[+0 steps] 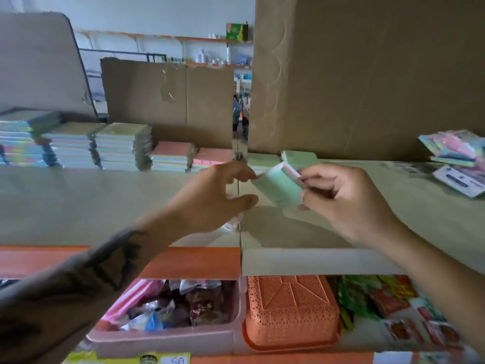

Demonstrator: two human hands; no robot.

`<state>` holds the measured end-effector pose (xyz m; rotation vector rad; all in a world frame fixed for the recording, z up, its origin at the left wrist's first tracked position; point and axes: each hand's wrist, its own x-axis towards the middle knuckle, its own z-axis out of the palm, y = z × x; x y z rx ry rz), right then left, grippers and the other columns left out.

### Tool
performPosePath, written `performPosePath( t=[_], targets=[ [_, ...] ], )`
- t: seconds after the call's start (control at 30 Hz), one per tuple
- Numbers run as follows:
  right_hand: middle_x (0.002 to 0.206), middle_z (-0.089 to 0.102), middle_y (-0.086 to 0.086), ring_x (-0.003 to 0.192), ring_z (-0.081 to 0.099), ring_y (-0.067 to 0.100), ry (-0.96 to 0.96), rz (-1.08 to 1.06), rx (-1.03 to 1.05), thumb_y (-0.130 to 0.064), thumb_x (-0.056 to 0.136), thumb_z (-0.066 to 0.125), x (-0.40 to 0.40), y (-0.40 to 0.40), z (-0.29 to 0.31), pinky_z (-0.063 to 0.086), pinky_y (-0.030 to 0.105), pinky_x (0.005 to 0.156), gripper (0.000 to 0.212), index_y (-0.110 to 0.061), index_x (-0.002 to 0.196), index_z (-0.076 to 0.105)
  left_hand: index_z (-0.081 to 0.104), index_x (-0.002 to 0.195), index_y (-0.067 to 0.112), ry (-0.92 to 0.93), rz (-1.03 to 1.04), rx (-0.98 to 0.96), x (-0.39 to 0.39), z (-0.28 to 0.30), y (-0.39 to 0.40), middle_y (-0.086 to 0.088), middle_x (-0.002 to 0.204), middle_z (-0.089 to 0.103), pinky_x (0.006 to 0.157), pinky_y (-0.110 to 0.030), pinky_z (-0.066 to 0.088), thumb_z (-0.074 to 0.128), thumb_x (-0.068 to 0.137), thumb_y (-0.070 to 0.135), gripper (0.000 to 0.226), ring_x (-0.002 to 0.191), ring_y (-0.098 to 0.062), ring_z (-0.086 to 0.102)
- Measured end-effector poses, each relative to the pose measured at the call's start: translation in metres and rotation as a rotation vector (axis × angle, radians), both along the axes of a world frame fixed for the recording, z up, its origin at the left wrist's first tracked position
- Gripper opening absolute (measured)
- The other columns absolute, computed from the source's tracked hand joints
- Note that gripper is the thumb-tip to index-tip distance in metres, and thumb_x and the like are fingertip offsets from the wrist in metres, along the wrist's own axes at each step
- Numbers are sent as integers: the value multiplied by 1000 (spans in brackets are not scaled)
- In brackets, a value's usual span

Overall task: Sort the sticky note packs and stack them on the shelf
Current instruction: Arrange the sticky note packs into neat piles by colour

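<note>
The right hand's fingers curl round the right end of a green sticky note pack, held tilted just above the shelf near its middle. The left hand reaches toward the pack's left end, its fingers loosely spread, thumb and fingertip close to the pack; contact cannot be told. Just behind lie more green packs. Along the far left of the shelf stand stacks of pastel packs, then lower pink-topped stacks. At far right lies a loose pile of packs. Below, an orange basket sits beside a pink bin.
</note>
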<state>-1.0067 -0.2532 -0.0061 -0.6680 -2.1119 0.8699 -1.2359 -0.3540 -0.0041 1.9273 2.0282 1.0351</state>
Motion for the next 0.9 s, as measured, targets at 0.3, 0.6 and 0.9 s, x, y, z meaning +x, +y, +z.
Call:
performPosePath(
  t=[0.3, 0.6, 0.9],
  targets=[
    [91, 73, 27, 77, 75, 30, 362, 65, -752, 8, 94, 58, -13, -11, 12, 64, 41, 65, 19, 7, 111, 67, 42, 146, 36, 332, 64, 203, 28, 3, -8, 13, 138, 53, 105, -34, 42, 77, 69, 68, 90, 123, -12, 52],
    [108, 70, 25, 93, 74, 40, 258, 106, -749, -3, 97, 62, -15, 0, 10, 59, 50, 81, 20, 4, 114, 68, 48, 145, 34, 303, 61, 128, 18, 13, 9, 12, 129, 58, 98, -32, 44, 81, 63, 64, 94, 115, -14, 54],
    [167, 28, -16, 151, 27, 6, -839, -54, 303, -78, 92, 39, 0, 24, 7, 29, 30, 120, 72, -43, 155, 39, 44, 149, 28, 449, 114, -73, -16, 41, 63, 5, 137, 58, 103, -39, 41, 74, 80, 62, 82, 119, -23, 56]
  ],
)
